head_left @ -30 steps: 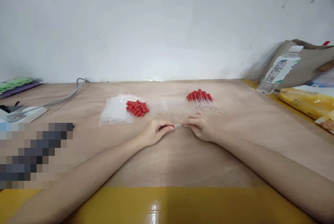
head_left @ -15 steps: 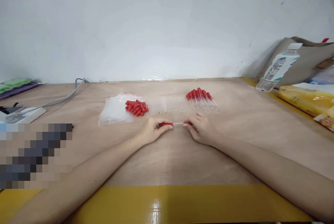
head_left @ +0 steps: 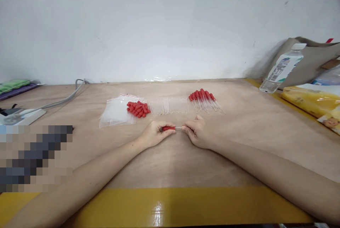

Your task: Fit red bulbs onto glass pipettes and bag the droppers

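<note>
Between finger and thumb, my left hand (head_left: 156, 134) grips a red rubber bulb (head_left: 168, 128). My right hand (head_left: 197, 132) pinches a thin clear glass tube (head_left: 178, 127), whose left end meets or sits inside the bulb's mouth. Beyond my hands lie a heap of loose red bulbs (head_left: 138, 109), a row of clear tubes (head_left: 168, 106) side by side, and, at the right, a group of droppers (head_left: 205, 100) with red bulbs on their tubes. A stack of clear zip bags (head_left: 115, 113) lies left of the loose bulbs, partly under them.
A leaning plastic bottle (head_left: 283, 67), a grey bag (head_left: 310, 61) and a yellow packet (head_left: 313, 100) stand at the right. A grey cable (head_left: 63, 101) runs over the table at left, near a green and purple tray (head_left: 17, 87). Yellow tape (head_left: 132, 206) covers the front edge.
My right hand has moved left, closer to my left hand, and less of the tube shows between them. The left hand has stayed almost in place.
</note>
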`<move>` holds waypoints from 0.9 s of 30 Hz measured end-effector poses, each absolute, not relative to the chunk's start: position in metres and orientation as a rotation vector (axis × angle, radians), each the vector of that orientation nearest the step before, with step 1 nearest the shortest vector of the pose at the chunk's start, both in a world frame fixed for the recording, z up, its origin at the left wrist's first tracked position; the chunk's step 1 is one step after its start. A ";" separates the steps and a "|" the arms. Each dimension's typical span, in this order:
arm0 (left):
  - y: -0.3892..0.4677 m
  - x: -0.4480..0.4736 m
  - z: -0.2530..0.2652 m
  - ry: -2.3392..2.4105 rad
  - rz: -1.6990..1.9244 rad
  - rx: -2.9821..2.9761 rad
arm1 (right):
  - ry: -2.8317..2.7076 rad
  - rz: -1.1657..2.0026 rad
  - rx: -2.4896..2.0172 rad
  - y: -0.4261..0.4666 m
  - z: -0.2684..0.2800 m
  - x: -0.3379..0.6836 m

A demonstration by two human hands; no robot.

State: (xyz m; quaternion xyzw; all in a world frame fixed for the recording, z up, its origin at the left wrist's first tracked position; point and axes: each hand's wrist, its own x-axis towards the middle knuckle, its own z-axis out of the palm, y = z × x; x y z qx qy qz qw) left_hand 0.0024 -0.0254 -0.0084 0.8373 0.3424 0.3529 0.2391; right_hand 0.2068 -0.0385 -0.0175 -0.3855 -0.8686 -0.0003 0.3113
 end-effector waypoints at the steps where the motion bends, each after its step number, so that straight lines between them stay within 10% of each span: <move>1: -0.025 0.002 -0.009 0.930 0.969 2.312 | -2.295 0.032 -1.030 -0.038 -0.018 0.206; 22: -0.014 -0.004 -0.006 1.054 0.824 2.490 | -1.515 0.887 -1.431 0.016 0.044 0.255; 27: -0.014 -0.004 -0.006 1.025 0.811 2.523 | -1.198 0.521 -1.656 0.060 0.030 0.289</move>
